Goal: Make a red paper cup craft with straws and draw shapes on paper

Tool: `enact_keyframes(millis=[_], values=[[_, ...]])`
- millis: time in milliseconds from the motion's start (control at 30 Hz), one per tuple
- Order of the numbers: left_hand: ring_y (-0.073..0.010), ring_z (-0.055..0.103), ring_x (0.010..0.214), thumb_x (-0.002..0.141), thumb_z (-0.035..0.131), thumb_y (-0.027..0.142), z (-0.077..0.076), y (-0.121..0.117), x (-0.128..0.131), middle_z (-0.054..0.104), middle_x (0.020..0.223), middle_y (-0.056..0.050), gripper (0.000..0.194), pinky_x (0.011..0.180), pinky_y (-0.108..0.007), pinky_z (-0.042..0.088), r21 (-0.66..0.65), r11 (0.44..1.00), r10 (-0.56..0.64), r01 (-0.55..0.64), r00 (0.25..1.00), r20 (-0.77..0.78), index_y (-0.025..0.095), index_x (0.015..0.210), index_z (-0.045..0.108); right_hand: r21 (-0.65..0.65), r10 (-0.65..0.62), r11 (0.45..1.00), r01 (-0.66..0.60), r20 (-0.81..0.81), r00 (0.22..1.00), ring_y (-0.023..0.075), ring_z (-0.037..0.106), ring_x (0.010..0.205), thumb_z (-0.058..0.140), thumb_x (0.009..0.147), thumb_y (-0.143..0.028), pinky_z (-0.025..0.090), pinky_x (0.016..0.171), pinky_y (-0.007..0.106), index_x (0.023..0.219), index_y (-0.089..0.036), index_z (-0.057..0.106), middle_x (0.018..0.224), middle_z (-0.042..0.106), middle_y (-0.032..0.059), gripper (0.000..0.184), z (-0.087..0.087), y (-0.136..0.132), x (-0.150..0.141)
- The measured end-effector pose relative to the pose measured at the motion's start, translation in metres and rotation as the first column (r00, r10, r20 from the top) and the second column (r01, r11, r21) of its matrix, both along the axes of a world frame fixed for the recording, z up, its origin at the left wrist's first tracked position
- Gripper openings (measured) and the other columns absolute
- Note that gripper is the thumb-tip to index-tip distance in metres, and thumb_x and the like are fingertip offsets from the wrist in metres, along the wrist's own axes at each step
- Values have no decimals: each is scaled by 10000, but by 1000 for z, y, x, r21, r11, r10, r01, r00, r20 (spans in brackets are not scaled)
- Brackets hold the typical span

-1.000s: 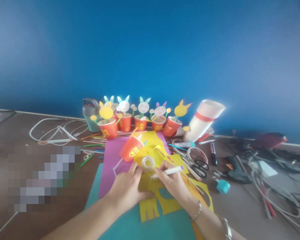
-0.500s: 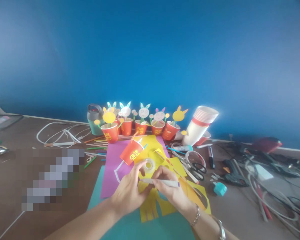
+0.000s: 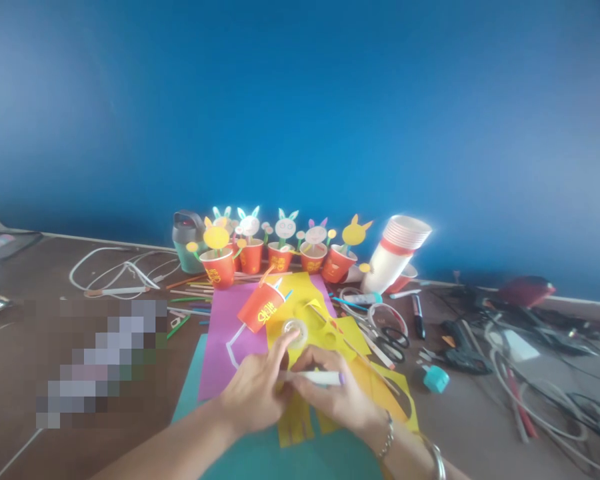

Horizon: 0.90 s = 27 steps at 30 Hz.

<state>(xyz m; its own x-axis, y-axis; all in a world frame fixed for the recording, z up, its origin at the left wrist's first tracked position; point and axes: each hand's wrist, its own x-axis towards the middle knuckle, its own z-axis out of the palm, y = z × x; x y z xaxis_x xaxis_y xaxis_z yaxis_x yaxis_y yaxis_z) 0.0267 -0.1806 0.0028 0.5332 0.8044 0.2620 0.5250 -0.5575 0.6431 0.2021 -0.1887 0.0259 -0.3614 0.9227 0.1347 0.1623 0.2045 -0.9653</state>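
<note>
My right hand [image 3: 340, 400] grips a white marker [image 3: 323, 378] with a purple end, its tip pointing left into my other hand. My left hand [image 3: 253, 387] is curled around the marker's tip with its thumb raised; whatever it holds is hidden by the fingers. Just beyond the thumb lies a clear tape roll [image 3: 303, 327] on yellow paper [image 3: 347, 333]. A red paper cup [image 3: 261, 308] with small blue-white ears rests on its side on purple paper [image 3: 215, 353], a bent white strip [image 3: 230, 347] beside it. Teal paper [image 3: 260, 457] lies underneath.
Several red cups [image 3: 219, 269] with paper animal heads line the wall. Stacked white cups [image 3: 395, 257] lean at right. Scissors [image 3: 395, 343], a black marker [image 3: 419, 317], a glue gun [image 3: 463, 347], a teal block [image 3: 436, 379] and tangled cables [image 3: 510, 380] lie rightward; a grey-green bottle [image 3: 187, 243] stands back left.
The marker has shifted left and down, its tip now against my left hand. Both hands have drawn closer together. The whole view has moved slightly.
</note>
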Motion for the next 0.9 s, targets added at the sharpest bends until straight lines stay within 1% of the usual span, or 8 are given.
enact_keyframes(millis=[267, 467, 567, 700, 767, 833, 867, 900], values=[[-186, 613, 558, 638, 446, 46, -5, -1, 1, 643, 687, 33, 857, 490, -240, 351, -11, 999, -38, 38, 999, -27, 205, 1424, 144, 198, 38, 979, -47, 47, 998, 143, 626, 686, 629, 779, -236, 500, 644, 252, 702, -178, 655, 727, 674, 37, 100, 6, -3, -10], [-220, 649, 598, 622, 415, 42, -5, 0, 3, 663, 714, 13, 868, 498, -271, 403, -4, 1000, -29, 29, 999, -21, 198, 1429, 135, 153, 33, 987, -42, 60, 998, 157, 640, 736, 615, 775, -207, 512, 695, 282, 730, -187, 666, 780, 685, 44, 70, 9, -3, -12], [-200, 645, 593, 648, 430, 49, -6, 3, 4, 673, 746, 15, 809, 498, -255, 397, 21, 1000, 16, -15, 999, -51, 210, 1400, 181, 111, 49, 992, -61, 110, 993, 150, 632, 753, 637, 724, -175, 507, 702, 268, 784, -195, 668, 822, 680, 26, 71, 17, -1, -8], [-178, 625, 530, 774, 417, 110, -5, 8, 3, 674, 742, 8, 549, 483, -245, 378, 51, 985, 168, -163, 979, -118, 202, 1306, 318, 92, 115, 985, -149, 301, 947, 178, 641, 894, 632, 693, -141, 498, 772, 267, 990, -210, 665, 1000, 692, 35, 307, 33, 14, 20], [-165, 592, 475, 834, 388, 149, -3, 10, 2, 632, 654, 34, 431, 465, -236, 356, 65, 974, 224, -217, 968, -117, 202, 1262, 363, 128, -74, 992, 11, 501, 863, 163, 657, 779, 522, 777, -132, 486, 696, 246, 906, -193, 692, 865, 722, 32, 222, 37, 25, 41], [-151, 577, 461, 869, 371, 172, -1, 10, 2, 595, 608, 55, 376, 463, -226, 351, 78, 972, 228, -222, 970, -82, 214, 1242, 380, 257, -346, 937, 235, 764, 545, 176, 664, 760, 427, 843, -139, 463, 669, 255, 916, -185, 706, 846, 730, 57, 292, 37, 36, 61], [-147, 575, 460, 879, 367, 179, 0, 10, 2, 585, 598, 60, 366, 464, -221, 352, 93, 972, 222, -216, 973, -65, 218, 1242, 382, 299, -381, 915, 270, 859, 341, 197, 669, 802, 407, 845, -132, 454, 682, 270, 890, -190, 713, 844, 732, 68, 315, 36, 40, 68], [-144, 573, 459, 887, 366, 187, 1, 10, 2, 580, 590, 63, 363, 463, -218, 353, 111, 972, 215, -208, 975, -53, 220, 1248, 383, 293, -371, 910, 293, 891, 262, 236, 674, 783, 426, 821, -119, 443, 652, 295, 807, -159, 720, 792, 729, 105, 297, 35, 44, 74]])
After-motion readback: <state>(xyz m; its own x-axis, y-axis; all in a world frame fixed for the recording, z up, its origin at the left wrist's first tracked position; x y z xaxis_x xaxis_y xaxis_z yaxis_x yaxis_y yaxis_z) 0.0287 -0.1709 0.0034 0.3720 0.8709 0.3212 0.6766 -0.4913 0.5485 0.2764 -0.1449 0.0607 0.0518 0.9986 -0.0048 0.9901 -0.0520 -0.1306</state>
